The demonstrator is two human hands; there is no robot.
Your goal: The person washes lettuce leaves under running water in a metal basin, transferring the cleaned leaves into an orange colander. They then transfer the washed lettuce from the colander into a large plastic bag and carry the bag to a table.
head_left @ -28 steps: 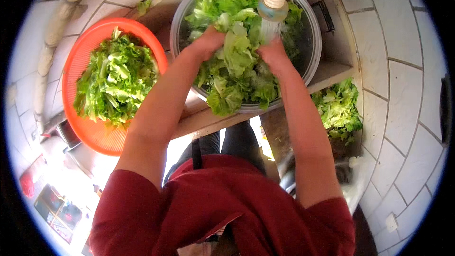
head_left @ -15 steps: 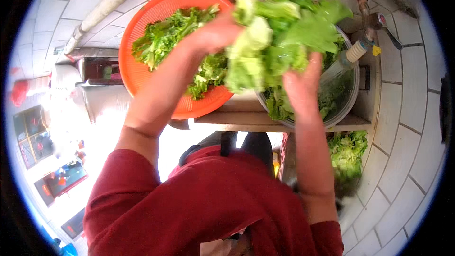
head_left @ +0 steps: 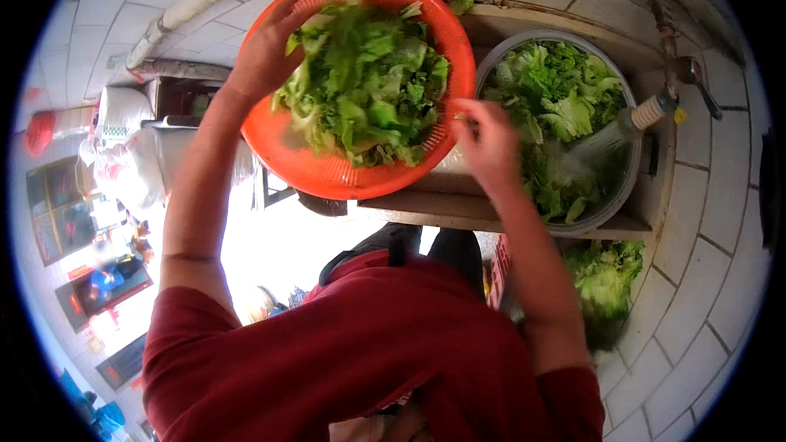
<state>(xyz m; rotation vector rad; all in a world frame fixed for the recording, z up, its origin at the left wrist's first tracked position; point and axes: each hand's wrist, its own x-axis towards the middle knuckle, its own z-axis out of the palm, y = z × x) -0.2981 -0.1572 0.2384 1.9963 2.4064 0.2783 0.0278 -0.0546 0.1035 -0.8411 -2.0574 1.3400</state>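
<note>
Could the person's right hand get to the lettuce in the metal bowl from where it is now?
Probably yes. The right hand hovers at the orange colander rim, beside the metal bowl. The lettuce in the bowl lies uncovered, with only the tap's water stream at its far side.

The colander is perforated orange plastic, slightly glossy, the basin dull grey metal, the lettuce wet and crinkled, the wall tiles pale and smooth, and the shirt matt red cloth.

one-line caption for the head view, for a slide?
Left hand on lettuce in orange colander; right hand beside steel basin of greens.
</note>
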